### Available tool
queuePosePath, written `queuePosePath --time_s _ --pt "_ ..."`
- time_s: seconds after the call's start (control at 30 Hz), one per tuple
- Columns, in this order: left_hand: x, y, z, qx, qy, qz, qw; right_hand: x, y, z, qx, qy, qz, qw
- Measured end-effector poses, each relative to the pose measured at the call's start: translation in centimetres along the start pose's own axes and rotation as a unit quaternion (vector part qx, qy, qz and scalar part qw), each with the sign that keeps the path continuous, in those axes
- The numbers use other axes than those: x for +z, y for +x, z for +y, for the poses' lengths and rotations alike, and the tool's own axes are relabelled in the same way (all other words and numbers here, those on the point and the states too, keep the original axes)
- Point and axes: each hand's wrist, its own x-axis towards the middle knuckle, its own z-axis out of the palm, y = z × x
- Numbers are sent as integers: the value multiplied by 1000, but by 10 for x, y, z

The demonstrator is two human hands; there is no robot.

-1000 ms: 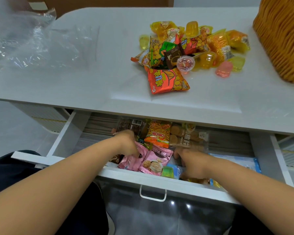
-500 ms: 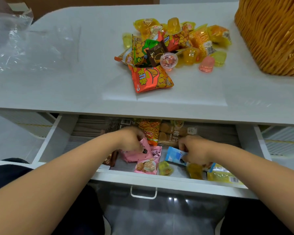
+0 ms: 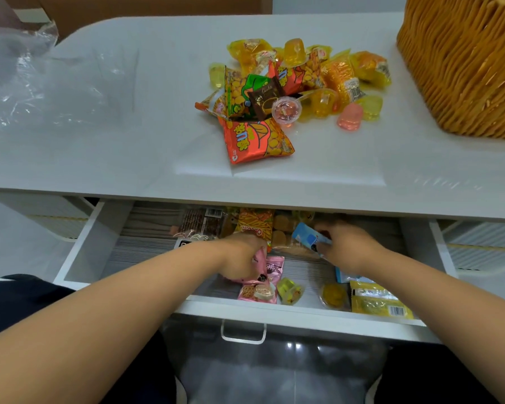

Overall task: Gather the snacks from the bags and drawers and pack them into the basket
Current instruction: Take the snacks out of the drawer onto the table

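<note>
The left hand [image 3: 241, 258] reaches into the open drawer [image 3: 99, 228], its fingers curled around a pink snack packet [image 3: 258, 265] that it grips near the middle of the drawer. Just beside it, toward the drawer front, lies a second pink packet [image 3: 261, 282] printed with biscuits. The right hand [image 3: 347, 247] is in the drawer too, its fingers pinching a small blue packet [image 3: 308, 239] tilted up off the drawer floor.

Around the hands more snacks lie in the drawer: an orange packet of stick snacks [image 3: 255, 225] at the back, a clear pack of round biscuits [image 3: 283, 233] beside it, and a dark brown wrapped bar [image 3: 204, 224] to the left. Near the front sit a green jelly cup [image 3: 289, 290], a yellow jelly cup [image 3: 333, 295] and a flat yellow sachet [image 3: 379, 301] with a barcode.

On the white worktop [image 3: 129, 158] above the drawer is a heap of snacks: an orange-red crisp packet [image 3: 257, 141] nearest the edge, a brown chocolate packet [image 3: 264, 97], a pink jelly cup [image 3: 350, 117] and many yellow jelly cups [image 3: 321, 102]. The wicker basket [image 3: 464, 62] stands at the far right, well apart from the hands and near the heap. A crumpled clear plastic bag [image 3: 27, 80] lies at the far left of the worktop.
</note>
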Motion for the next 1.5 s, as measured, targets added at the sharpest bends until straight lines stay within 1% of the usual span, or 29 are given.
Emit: queuePosePath --time_s 0.13,0.2,0.27,0.33,0.4,0.43,0.47,0.57,0.63,0.73,0.8,0.87,0.93,1.0,1.07,1.17,1.23,1.3,1.33,1.4,1.43,1.5 --pt "3 2 1 -1 -16 15 1000 3 6 0 34 28 15 999" --pt "5 3 -1 -7 -15 26 1000 3 9 -1 68 69 3 995" --pt "6 3 -3 -21 -20 35 999 2 12 -2 110 114 -24 987" --pt "6 4 -7 -35 -28 45 998 2 16 -4 130 192 -39 972" --pt "7 1 -12 -47 -38 50 997 3 21 -6 125 308 -19 943" --pt "8 0 -14 -50 -41 52 997 4 24 -8 119 343 -9 932" --pt "8 -3 -16 -51 -38 51 997 4 26 -10 115 360 -9 926" --pt "7 -11 -18 -47 -5 42 998 6 32 -19 125 379 -46 916" --pt "6 -16 -18 -37 6 38 999 7 35 -24 137 371 -65 916" --pt "1 -24 -22 -13 3 66 998 8 36 -30 142 351 -71 923" --pt "-8 -32 -23 -7 1 85 996 7 33 -32 132 327 -54 934" --pt "-20 -44 -23 -1 16 109 994 2 21 -33 120 269 -38 955" --pt "-33 -58 -22 6 22 138 990 -6 7 -34 65 184 -22 980" --pt "-46 -73 -20 11 19 149 989 -15 -5 -34 -23 88 -9 996" --pt "-57 -88 -17 8 18 134 991 -25 -21 -37 -83 24 -28 996" --pt "-75 -106 -10 31 11 133 991 -44 -49 -45 -130 2 -71 989" --pt "-88 -119 -5 51 -23 150 987 -63 -68 -50 -137 43 -92 985" --pt "-102 -129 -3 67 -67 173 980 -83 -81 -49 -123 139 -110 976" --pt "-108 -132 -3 73 -91 193 974 -93 -84 -46 -114 180 -101 972" --pt "-119 -137 -5 76 -155 243 954 -110 -80 -40 -103 247 -46 962" --pt "-123 -137 -7 71 -196 271 940 -115 -73 -38 -98 297 -9 950" --pt "-129 -132 -10 54 -269 328 904 -116 -51 -36 -69 424 64 901"
